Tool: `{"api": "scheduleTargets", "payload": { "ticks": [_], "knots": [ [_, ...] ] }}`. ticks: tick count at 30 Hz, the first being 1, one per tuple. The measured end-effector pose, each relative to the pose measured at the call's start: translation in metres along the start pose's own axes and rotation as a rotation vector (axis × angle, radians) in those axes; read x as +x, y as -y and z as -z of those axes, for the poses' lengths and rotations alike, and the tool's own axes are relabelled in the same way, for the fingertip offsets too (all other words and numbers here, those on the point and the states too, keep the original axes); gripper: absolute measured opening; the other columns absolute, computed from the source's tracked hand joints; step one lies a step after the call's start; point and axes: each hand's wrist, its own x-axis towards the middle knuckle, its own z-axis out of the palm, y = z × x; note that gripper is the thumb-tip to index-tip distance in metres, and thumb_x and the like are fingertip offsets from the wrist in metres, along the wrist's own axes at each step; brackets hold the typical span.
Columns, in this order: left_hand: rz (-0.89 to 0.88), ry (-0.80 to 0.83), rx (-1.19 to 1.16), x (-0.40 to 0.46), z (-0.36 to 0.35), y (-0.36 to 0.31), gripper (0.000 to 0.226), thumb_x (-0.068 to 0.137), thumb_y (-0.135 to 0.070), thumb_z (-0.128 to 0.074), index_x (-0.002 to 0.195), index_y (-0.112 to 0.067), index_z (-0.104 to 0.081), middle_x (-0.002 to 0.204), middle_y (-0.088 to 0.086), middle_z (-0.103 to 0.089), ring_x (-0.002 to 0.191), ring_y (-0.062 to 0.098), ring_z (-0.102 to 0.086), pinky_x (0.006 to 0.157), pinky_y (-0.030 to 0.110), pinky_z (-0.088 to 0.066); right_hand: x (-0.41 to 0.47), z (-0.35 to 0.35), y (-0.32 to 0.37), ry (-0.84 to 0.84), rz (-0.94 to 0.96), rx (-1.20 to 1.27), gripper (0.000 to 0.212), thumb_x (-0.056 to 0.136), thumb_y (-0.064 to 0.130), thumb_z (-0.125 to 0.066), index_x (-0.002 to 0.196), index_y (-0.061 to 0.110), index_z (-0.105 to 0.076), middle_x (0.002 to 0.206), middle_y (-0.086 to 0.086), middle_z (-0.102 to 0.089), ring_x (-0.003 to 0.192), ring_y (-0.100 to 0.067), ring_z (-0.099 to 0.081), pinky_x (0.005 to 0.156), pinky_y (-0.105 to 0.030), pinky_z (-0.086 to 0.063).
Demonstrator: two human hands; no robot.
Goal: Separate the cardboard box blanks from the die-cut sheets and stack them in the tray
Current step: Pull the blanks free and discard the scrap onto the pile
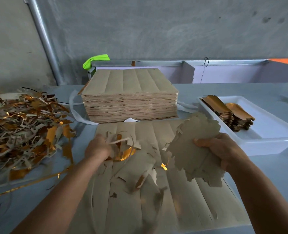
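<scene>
A die-cut sheet point(182, 205) lies flat on the table in front of me, its upper left part torn into ragged strips. My left hand point(97, 148) grips a bunch of scrap strips point(121, 142), grey with gold undersides, over the sheet. My right hand point(224, 149) grips a bundle of cut box blanks point(193, 147), grey side up, lifted above the sheet's right part. The white tray point(271, 130) at the right holds two short stacks of gold-faced blanks point(231, 114).
A tall stack of uncut die-cut sheets point(129, 97) stands behind the working sheet. A big heap of grey and gold scrap point(21, 125) covers the table's left side. A metal rail and a green cloth point(96, 60) run along the concrete wall.
</scene>
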Motion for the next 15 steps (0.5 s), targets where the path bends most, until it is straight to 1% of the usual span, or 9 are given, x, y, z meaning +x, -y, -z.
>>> {"api": "scheduleTargets", "payload": {
  "ticks": [2, 4, 5, 7, 8, 10, 12, 13, 15],
  "knots": [
    [-0.078, -0.043, 0.487, -0.003, 0.008, 0.002, 0.051, 0.088, -0.014, -0.060, 0.132, -0.013, -0.034, 0.127, 0.014, -0.040, 0.111, 0.027, -0.046, 0.085, 0.037, -0.043, 0.003, 0.002, -0.004, -0.007, 0.001, -0.024, 0.020, 0.073, 0.016, -0.079, 0.082, 0.018, -0.061, 0.080, -0.006, -0.066, 0.075, -0.025, -0.061, 0.054, -0.034, -0.044],
    [-0.112, -0.037, 0.640, -0.009, 0.015, -0.006, 0.082, 0.082, -0.020, -0.067, 0.145, -0.017, -0.015, 0.146, 0.016, -0.017, 0.130, 0.033, -0.027, 0.102, 0.045, -0.034, 0.006, 0.003, -0.008, -0.021, -0.006, -0.043, 0.022, 0.073, 0.018, -0.080, 0.086, 0.018, -0.062, 0.084, -0.007, -0.066, 0.078, -0.026, -0.062, 0.057, -0.036, -0.045],
    [-0.151, -0.067, 0.641, -0.015, 0.019, -0.012, 0.086, 0.079, -0.022, -0.070, 0.145, -0.018, -0.016, 0.148, 0.015, -0.014, 0.132, 0.033, -0.023, 0.104, 0.047, -0.031, 0.007, 0.002, -0.010, -0.024, -0.009, -0.044, 0.022, 0.073, 0.018, -0.080, 0.085, 0.018, -0.062, 0.085, -0.008, -0.067, 0.078, -0.027, -0.062, 0.057, -0.035, -0.045],
    [-0.463, -0.317, 0.537, -0.030, 0.020, -0.020, 0.064, 0.074, -0.017, -0.072, 0.130, -0.012, -0.043, 0.135, 0.016, -0.037, 0.121, 0.033, -0.037, 0.096, 0.047, -0.037, 0.009, 0.000, -0.013, -0.021, -0.008, -0.041, 0.021, 0.072, 0.018, -0.080, 0.083, 0.018, -0.063, 0.085, -0.008, -0.068, 0.078, -0.027, -0.062, 0.058, -0.036, -0.047],
    [-0.672, -0.466, 0.396, -0.038, 0.016, -0.024, 0.044, 0.072, -0.011, -0.072, 0.112, -0.009, -0.055, 0.118, 0.015, -0.051, 0.106, 0.032, -0.047, 0.086, 0.046, -0.043, 0.008, -0.003, -0.013, -0.017, -0.007, -0.041, 0.021, 0.072, 0.018, -0.080, 0.083, 0.017, -0.063, 0.086, -0.009, -0.068, 0.079, -0.028, -0.063, 0.061, -0.037, -0.048],
    [-0.973, -0.416, 0.175, -0.059, 0.008, -0.031, 0.015, 0.075, -0.006, -0.068, 0.083, -0.010, -0.056, 0.085, 0.007, -0.058, 0.074, 0.021, -0.050, 0.062, 0.035, -0.047, 0.007, -0.007, -0.013, -0.003, -0.009, -0.034, 0.022, 0.071, 0.018, -0.081, 0.084, 0.015, -0.064, 0.087, -0.010, -0.069, 0.081, -0.029, -0.064, 0.066, -0.040, -0.050],
    [-0.857, -0.074, 0.276, -0.066, -0.011, -0.033, 0.017, 0.085, -0.028, -0.064, 0.082, -0.018, -0.052, 0.087, 0.002, -0.059, 0.068, 0.012, -0.048, 0.054, 0.022, -0.039, 0.006, -0.011, -0.013, 0.018, -0.009, -0.028, 0.023, 0.071, 0.017, -0.080, 0.087, 0.014, -0.064, 0.089, -0.010, -0.069, 0.084, -0.030, -0.064, 0.074, -0.045, -0.053],
    [-0.671, 0.085, 0.412, -0.062, -0.024, -0.030, 0.026, 0.084, -0.042, -0.063, 0.092, -0.019, -0.054, 0.100, 0.004, -0.058, 0.079, 0.014, -0.053, 0.059, 0.021, -0.039, 0.005, -0.013, -0.013, 0.029, -0.005, -0.029, 0.023, 0.072, 0.016, -0.080, 0.088, 0.014, -0.064, 0.089, -0.010, -0.069, 0.085, -0.030, -0.064, 0.079, -0.048, -0.053],
    [-0.352, 0.252, 0.582, -0.052, -0.040, -0.022, 0.070, 0.073, -0.060, -0.067, 0.125, -0.018, -0.048, 0.130, 0.009, -0.046, 0.115, 0.025, -0.048, 0.079, 0.031, -0.042, 0.004, -0.016, -0.013, 0.037, 0.008, -0.027, 0.022, 0.073, 0.015, -0.080, 0.087, 0.014, -0.063, 0.088, -0.010, -0.068, 0.084, -0.030, -0.064, 0.083, -0.050, -0.053]
  ]
}}
